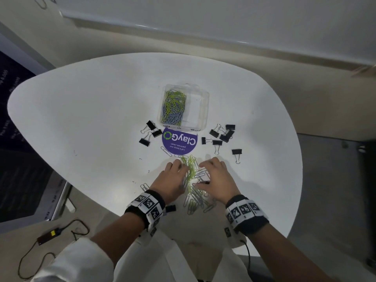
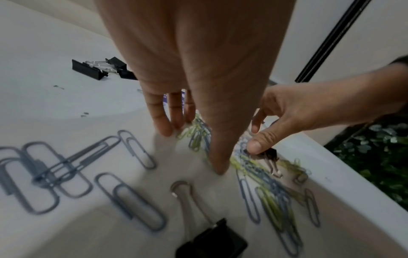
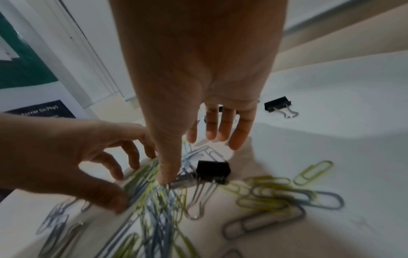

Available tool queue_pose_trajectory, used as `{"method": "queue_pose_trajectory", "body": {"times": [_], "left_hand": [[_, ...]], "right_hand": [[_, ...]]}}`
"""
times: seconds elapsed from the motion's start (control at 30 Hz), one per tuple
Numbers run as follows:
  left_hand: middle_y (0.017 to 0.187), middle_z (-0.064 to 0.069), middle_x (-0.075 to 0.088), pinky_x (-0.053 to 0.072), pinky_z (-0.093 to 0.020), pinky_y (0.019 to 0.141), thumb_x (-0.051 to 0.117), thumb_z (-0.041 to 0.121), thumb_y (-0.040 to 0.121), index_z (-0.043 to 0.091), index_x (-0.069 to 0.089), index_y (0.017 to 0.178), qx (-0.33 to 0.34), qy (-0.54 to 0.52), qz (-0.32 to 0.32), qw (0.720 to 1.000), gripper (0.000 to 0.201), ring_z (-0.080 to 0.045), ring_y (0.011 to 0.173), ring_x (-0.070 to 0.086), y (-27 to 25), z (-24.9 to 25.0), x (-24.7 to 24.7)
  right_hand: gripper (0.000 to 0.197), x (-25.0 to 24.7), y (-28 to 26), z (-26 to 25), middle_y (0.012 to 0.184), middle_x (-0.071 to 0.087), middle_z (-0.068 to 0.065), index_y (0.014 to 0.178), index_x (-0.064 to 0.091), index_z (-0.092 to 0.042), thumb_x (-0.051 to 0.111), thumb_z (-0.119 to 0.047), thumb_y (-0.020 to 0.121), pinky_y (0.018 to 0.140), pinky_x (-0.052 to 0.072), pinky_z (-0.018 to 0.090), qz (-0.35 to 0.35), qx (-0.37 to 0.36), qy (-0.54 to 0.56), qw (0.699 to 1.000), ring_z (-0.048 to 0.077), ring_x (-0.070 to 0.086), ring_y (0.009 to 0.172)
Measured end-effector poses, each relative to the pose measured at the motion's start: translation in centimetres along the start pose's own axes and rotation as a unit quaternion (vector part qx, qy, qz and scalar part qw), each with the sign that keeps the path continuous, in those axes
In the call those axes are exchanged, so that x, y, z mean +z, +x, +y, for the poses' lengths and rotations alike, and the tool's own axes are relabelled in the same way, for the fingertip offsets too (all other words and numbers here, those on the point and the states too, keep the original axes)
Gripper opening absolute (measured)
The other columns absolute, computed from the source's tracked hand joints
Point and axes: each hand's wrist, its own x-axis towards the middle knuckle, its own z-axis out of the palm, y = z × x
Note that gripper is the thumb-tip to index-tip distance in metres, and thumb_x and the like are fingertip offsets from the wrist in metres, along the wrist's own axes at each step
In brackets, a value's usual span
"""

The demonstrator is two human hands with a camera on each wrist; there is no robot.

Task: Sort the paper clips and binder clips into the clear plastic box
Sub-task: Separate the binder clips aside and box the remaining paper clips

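Observation:
A loose pile of green, blue and grey paper clips lies on the white table near its front edge. My left hand touches the pile's left side with spread, slightly bent fingers. My right hand is on the pile's right side, fingers straight, its thumb resting on clips beside a black binder clip lying in the pile. The clear plastic box stands farther back, with paper clips in its left compartment. Black binder clips lie left and right of the box.
A purple round sticker lies just in front of the box. One binder clip lies alone at right, another by my left wrist at the table's edge. Several grey paper clips lie left of the pile. A cable runs on the floor.

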Motion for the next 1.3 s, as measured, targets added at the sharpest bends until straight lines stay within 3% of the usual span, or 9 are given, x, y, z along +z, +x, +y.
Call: {"method": "queue_pose_trajectory", "body": {"times": [0.2,0.37,0.5,0.7,0.83,1.0,1.13,1.2,1.3], "left_hand": [[0.093,-0.009,0.051,0.048,-0.039,0.070,0.062,-0.005,0.077,0.009,0.057,0.086,0.004,-0.063,0.041,0.997,0.018,-0.026,0.079,0.052,1.0,-0.4,1.2],[0.091,-0.005,0.058,0.043,-0.029,0.070,0.056,0.001,0.084,0.013,0.052,0.095,-0.078,-0.218,0.084,0.969,0.017,-0.021,0.082,0.055,1.1,-0.6,0.7],[0.078,-0.001,0.065,0.049,-0.030,0.068,0.056,-0.002,0.084,0.012,0.055,0.103,-0.141,-0.325,0.102,0.930,0.023,-0.021,0.074,0.062,0.8,-1.0,0.5],[0.080,-0.001,0.059,0.052,-0.032,0.064,0.052,0.000,0.088,0.017,0.056,0.109,-0.218,-0.464,0.109,0.851,0.027,-0.017,0.071,0.059,0.8,-1.2,-0.4],[0.089,-0.004,0.052,0.057,-0.040,0.083,0.045,-0.006,0.090,0.009,0.056,0.114,-0.272,-0.599,0.104,0.746,0.030,-0.017,0.078,0.057,1.1,-0.7,-1.2],[0.076,-0.004,0.054,0.046,-0.024,0.066,0.041,-0.003,0.093,0.003,0.063,0.101,-0.314,-0.667,0.121,0.665,0.025,-0.014,0.067,0.051,1.6,-0.5,-1.6],[0.066,-0.003,0.050,0.033,-0.025,0.056,0.053,0.005,0.084,0.005,0.064,0.088,-0.337,-0.720,0.094,0.600,0.011,-0.015,0.055,0.043,1.2,-0.7,-2.0],[0.064,-0.001,0.044,0.027,-0.027,0.053,0.056,0.016,0.082,0.011,0.060,0.078,-0.341,-0.688,0.071,0.637,0.008,-0.014,0.051,0.036,1.3,-1.1,-1.8],[0.066,0.004,0.051,0.032,-0.022,0.052,0.061,0.036,0.085,0.015,0.060,0.089,-0.281,-0.481,0.055,0.828,0.022,-0.011,0.055,0.044,1.1,-1.4,-1.5]], "right_hand": [[0.029,1.4,0.7,-0.7,0.111,0.053,-0.003,0.113,0.065,-0.019,0.069,-0.023,0.085,0.091,0.050,0.033,0.018,-0.018,0.027,0.999,0.018,0.053,0.108],[0.049,1.7,1.5,-1.7,0.125,0.053,-0.002,0.126,0.057,-0.019,0.074,-0.029,0.081,0.099,0.046,0.033,0.031,0.000,0.043,0.999,0.017,0.048,0.116],[0.022,2.2,2.3,-1.9,0.110,0.056,0.000,0.108,0.065,-0.016,0.069,-0.019,0.087,0.089,0.052,0.037,0.043,-0.003,0.061,0.997,0.019,0.057,0.101],[0.013,1.7,3.0,-1.9,0.094,0.064,0.002,0.089,0.066,-0.017,0.061,-0.005,0.089,0.082,0.053,0.033,0.051,0.023,0.124,0.991,0.017,0.062,0.086],[0.017,1.7,2.9,-1.5,0.090,0.068,-0.001,0.094,0.063,-0.017,0.059,0.000,0.090,0.081,0.054,0.028,0.064,0.054,0.239,0.967,0.016,0.066,0.086],[0.029,1.3,2.8,-1.5,0.089,0.063,-0.005,0.116,0.065,-0.017,0.052,-0.002,0.095,0.073,0.051,0.020,0.044,0.087,0.337,0.937,0.009,0.061,0.075],[0.022,0.5,2.8,-2.0,0.071,0.060,-0.002,0.096,0.068,-0.016,0.047,-0.009,0.094,0.060,0.045,0.021,0.028,0.158,0.393,0.906,0.014,0.053,0.062],[0.016,0.1,2.6,-2.3,0.071,0.056,0.000,0.086,0.063,-0.013,0.051,-0.019,0.095,0.061,0.043,0.025,0.023,0.174,0.434,0.884,0.017,0.049,0.065],[0.025,0.2,2.4,-2.3,0.081,0.059,-0.008,0.083,0.058,-0.018,0.066,-0.041,0.089,0.065,0.045,0.016,0.018,0.103,0.339,0.935,0.010,0.055,0.069]]}}
